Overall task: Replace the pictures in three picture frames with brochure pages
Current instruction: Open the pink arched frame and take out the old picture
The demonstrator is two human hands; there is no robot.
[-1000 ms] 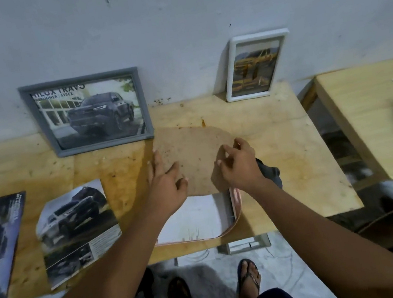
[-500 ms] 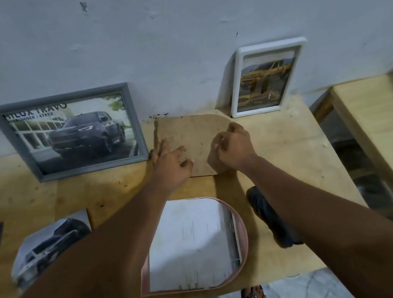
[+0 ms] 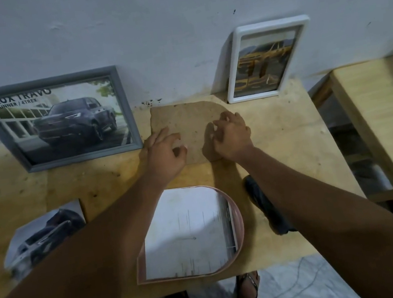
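Head view: a brown backing board (image 3: 187,121) lies at the surface's (image 3: 279,135) far edge. The left hand (image 3: 165,154) rests relaxed fingers on it. The right hand (image 3: 231,136) has its fingers curled over it, grip unclear.

Bare table (image 3: 291,133) lies open to the right of the flat backing board (image 3: 185,122) and in a strip below the grey frame (image 3: 123,104). That frame and the white frame (image 3: 254,95) lean on the wall and close off the back. The pink frame (image 3: 238,219), a dark object (image 3: 264,205) just beside it, and the brochure pages (image 3: 44,239) crowd the front edge.
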